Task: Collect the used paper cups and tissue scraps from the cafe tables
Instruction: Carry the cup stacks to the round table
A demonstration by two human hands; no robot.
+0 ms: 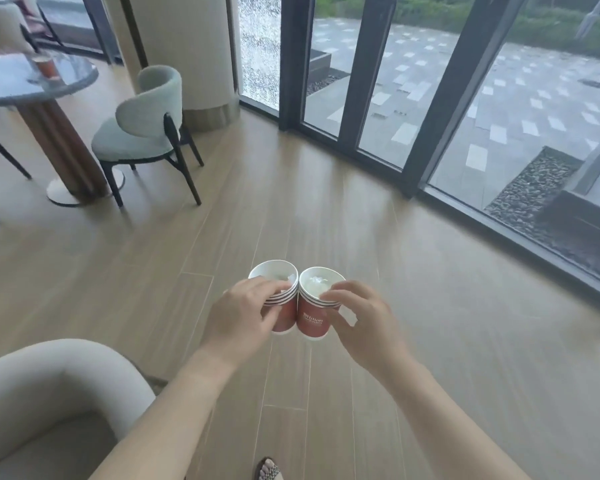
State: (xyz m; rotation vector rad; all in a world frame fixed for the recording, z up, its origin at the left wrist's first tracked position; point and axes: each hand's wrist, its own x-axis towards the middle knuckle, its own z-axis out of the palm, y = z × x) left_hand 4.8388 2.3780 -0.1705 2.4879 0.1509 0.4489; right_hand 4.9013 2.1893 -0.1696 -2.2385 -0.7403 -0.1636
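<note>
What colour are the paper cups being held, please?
The cups are red with white rims; head view.

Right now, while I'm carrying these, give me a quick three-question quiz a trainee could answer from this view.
1. True or false: the left hand grips the left stack of red cups and the right hand grips the right stack.
2. What lies in the top cups? A) spoons B) white tissue C) lids
3. Fill in: one more red cup stands on the round ____, far left.

Key: 1 true; 2 B; 3 table.
</note>
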